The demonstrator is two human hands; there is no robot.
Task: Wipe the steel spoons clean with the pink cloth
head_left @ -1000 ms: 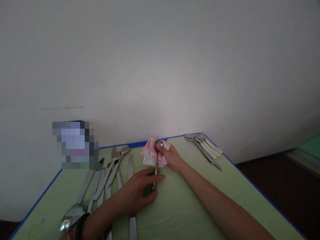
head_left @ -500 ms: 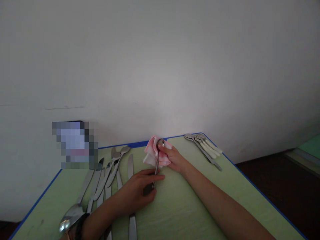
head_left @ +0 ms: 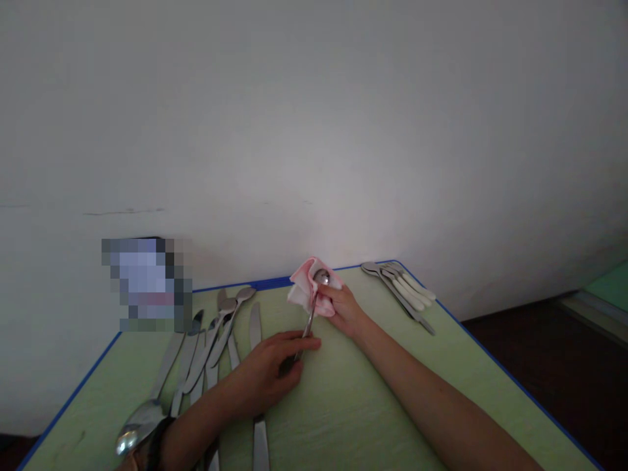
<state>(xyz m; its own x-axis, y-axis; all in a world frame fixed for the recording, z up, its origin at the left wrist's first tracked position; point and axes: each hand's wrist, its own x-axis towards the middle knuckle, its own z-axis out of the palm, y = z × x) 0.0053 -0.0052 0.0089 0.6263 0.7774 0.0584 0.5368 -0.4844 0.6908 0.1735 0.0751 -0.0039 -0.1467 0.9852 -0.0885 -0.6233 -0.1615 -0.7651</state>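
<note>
Holding spoon (head_left: 309,320) against cloth (head_left: 300,293), screen (head_left: 146,265) pixelated

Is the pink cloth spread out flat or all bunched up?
Bunched up: the cloth shows uneven folds and loose corners behind the spoon, with the right hand gripping it.

My cloth (head_left: 304,281) is pink and white, and my spoon (head_left: 322,277) is silver. The bench (head_left: 353,392) is light green with faint streaks, and its edge (head_left: 275,283) is blue. The fork handles (head_left: 411,294) are cream, the wall (head_left: 343,131) greyish white.
</note>
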